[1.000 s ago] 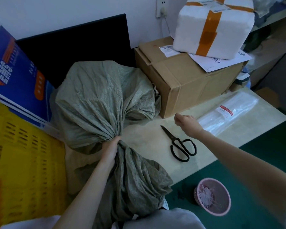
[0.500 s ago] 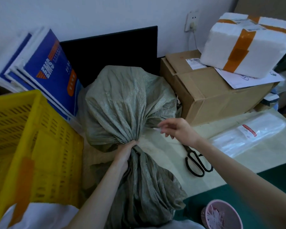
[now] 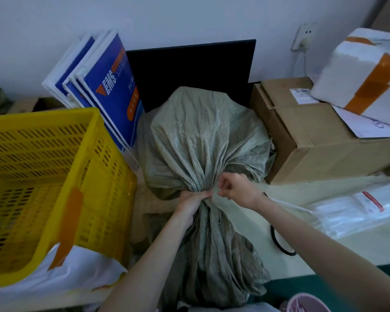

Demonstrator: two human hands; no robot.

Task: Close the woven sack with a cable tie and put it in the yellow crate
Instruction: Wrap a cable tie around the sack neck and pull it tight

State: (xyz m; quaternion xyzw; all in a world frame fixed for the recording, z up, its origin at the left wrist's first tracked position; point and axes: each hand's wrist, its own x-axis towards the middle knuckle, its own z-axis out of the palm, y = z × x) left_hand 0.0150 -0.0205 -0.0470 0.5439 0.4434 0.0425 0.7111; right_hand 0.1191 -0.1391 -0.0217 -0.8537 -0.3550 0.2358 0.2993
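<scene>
A grey-green woven sack (image 3: pixel 203 140) lies on the table in the middle, its bulging body toward the wall and its loose mouth end hanging toward me. My left hand (image 3: pixel 193 202) grips the gathered neck of the sack. My right hand (image 3: pixel 236 190) is right beside the neck and pinches a thin white cable tie (image 3: pixel 288 204), whose tail trails off to the right under my forearm. The yellow crate (image 3: pixel 54 176) stands at the left, open and slotted, with orange tape on its near wall.
A cardboard box (image 3: pixel 313 136) with a taped white foam box (image 3: pixel 365 75) on it stands right of the sack. A clear bag of cable ties (image 3: pixel 356 212) lies at right. Black scissors (image 3: pixel 282 242) peek out under my right arm. Blue folders (image 3: pixel 108 86) lean behind the crate. A pink bin (image 3: pixel 306 302) stands below.
My right hand has come from beside the scissors to the sack's neck with the cable tie. My left hand keeps its grip. The view has swung left, showing more of the crate.
</scene>
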